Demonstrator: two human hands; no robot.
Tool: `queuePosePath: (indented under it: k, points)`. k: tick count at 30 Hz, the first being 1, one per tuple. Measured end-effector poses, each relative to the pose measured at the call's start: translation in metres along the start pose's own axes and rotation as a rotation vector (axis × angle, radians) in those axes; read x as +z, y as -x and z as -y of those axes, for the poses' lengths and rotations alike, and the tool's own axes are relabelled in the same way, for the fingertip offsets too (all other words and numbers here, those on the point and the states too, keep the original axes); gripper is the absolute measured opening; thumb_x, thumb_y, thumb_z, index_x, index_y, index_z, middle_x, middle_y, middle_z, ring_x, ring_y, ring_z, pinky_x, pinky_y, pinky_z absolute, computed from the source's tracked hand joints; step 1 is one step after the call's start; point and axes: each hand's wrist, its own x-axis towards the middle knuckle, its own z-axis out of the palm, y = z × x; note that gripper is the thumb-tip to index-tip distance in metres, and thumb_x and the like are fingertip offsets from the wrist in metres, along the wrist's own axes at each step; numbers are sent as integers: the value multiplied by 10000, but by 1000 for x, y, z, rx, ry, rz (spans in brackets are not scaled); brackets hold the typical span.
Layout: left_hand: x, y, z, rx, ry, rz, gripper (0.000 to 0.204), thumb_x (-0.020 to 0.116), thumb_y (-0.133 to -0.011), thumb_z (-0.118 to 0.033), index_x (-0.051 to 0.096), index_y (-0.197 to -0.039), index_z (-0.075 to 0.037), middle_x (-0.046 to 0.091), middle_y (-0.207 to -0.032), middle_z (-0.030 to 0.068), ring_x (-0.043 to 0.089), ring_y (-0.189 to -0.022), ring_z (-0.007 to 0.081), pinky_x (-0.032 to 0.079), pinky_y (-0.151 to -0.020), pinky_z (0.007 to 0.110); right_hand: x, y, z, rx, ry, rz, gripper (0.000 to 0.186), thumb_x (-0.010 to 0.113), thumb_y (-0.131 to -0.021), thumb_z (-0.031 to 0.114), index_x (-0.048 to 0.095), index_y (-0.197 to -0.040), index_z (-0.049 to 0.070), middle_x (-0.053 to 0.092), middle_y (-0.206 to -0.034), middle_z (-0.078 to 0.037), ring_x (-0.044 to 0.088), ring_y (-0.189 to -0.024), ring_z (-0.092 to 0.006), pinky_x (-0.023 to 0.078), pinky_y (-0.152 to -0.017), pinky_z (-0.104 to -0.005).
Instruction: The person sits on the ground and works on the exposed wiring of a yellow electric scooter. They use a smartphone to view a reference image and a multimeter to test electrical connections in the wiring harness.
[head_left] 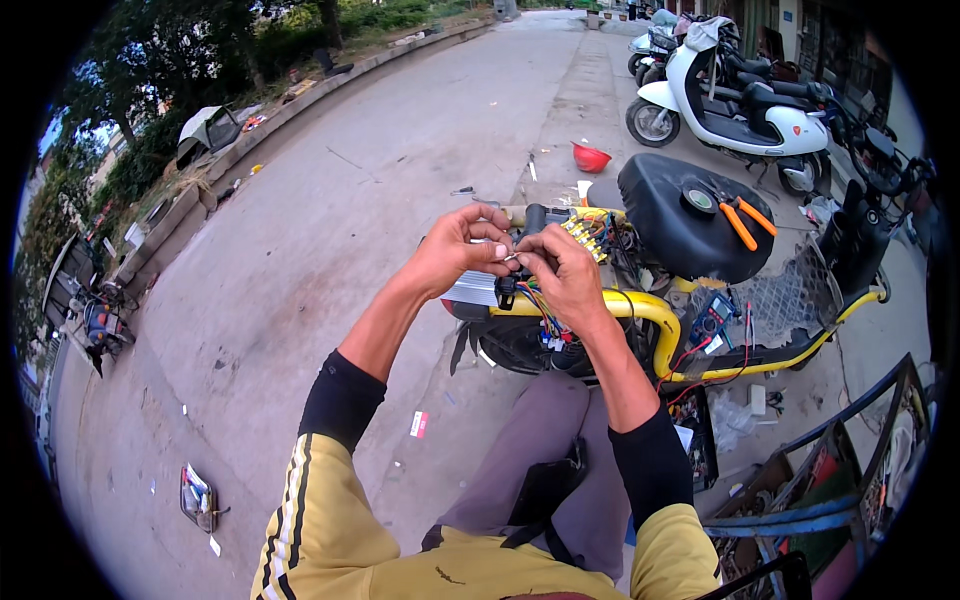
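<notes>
My left hand point(468, 246) and my right hand point(563, 272) meet above the rear of a scooter's bare yellow frame point(640, 306). Both are closed, with thumbs and fingertips pinched around a thin, pale piece point(513, 256) too small to name. Below the left hand lies a silver finned controller box point(473, 290). Coloured wires point(545, 308) with plugs hang under my right hand. Just beyond that hand, a row of yellow-sleeved terminals point(582, 238) sits among more wiring.
A black scooter seat point(650, 205) carries orange-handled pliers point(748, 222) and a tape roll point(699, 200). A multimeter point(711, 319) with red leads rests on the frame. Tool trays point(800, 500) stand at lower right. A red helmet point(591, 157) and parked white scooter point(715, 110) are farther off.
</notes>
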Motion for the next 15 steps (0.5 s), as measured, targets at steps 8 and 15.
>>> queuePosePath:
  k: [8, 15]
  points:
    - [-7, -5, -4, 110, -182, 62, 271, 678, -929, 41, 599, -1182, -17, 705, -996, 64, 734, -913, 174, 619, -788, 308, 1, -7, -5, -12, -19, 7, 98, 712, -906, 47, 731, -1001, 33, 635, -885, -70, 654, -753, -229, 496, -679, -347]
    - [-8, -5, -9, 188, -331, 66, 238, 645, -936, 66, 611, -1165, 12, 701, -975, 56, 706, -875, 143, 588, -746, 295, 3, -10, -10, 29, -69, 39, 97, 720, -907, 60, 732, -1000, 33, 628, -872, -68, 628, -731, -218, 485, -679, -348]
